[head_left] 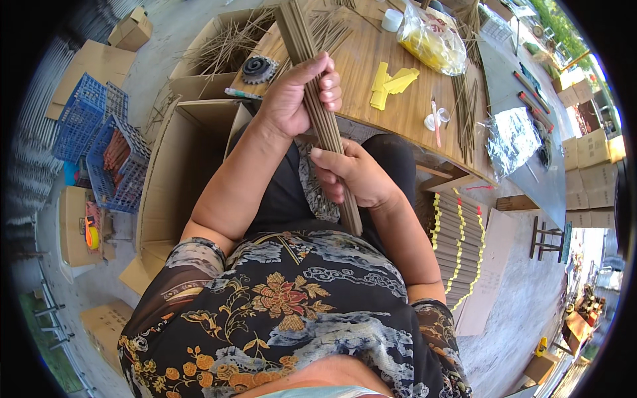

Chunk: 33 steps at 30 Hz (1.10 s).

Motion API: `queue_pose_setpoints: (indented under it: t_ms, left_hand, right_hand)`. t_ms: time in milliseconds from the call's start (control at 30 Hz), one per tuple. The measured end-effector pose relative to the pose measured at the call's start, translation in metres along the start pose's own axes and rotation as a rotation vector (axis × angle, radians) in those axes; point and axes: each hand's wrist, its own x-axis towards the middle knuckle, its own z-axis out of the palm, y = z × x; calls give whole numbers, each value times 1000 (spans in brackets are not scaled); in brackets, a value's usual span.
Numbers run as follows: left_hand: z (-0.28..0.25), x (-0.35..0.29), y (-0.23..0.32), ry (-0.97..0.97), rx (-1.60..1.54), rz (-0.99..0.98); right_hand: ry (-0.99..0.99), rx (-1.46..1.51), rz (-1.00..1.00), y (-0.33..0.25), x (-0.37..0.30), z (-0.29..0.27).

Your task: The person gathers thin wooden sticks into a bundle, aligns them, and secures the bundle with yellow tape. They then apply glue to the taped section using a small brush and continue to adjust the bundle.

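Observation:
A bundle of thin brown sticks (321, 122) slants across my lap, its far end over the table edge and its near end close to my shirt. My left hand (302, 95) is wrapped round the upper part, thumb on top. Lower down, my right hand (352, 171) closes round the same bundle, thumb laid along it. Loose sticks (326, 34) lie on the table just beyond the left hand. Near that hand sits a dark toothed round dish (258, 69). Yellow paper strips (393, 85) rest on the table to the right of the bundle.
The wooden table (361, 99) also bears a plastic bag with yellow contents (432, 40) and a small white cup (431, 122). An open carton (189, 156) stands at my left, near blue crates (119, 162). Yellow-banded stick bundles (458, 245) lie at right.

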Motion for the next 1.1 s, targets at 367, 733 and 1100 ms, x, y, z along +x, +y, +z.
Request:
queue_pose_setpoints:
  t_ms: [367,733,1100]
  left_hand:
    - [-8,-4,-2,-127,-133,-6]
    - [0,-5,-6,303,212,106]
    - [-4,-12,-11,282,151,66]
  right_hand:
    - [6,70,27,4,1,3]
    - [288,-556,-219,14,11,-1]
    - [279,-422,-111,17,9,6]
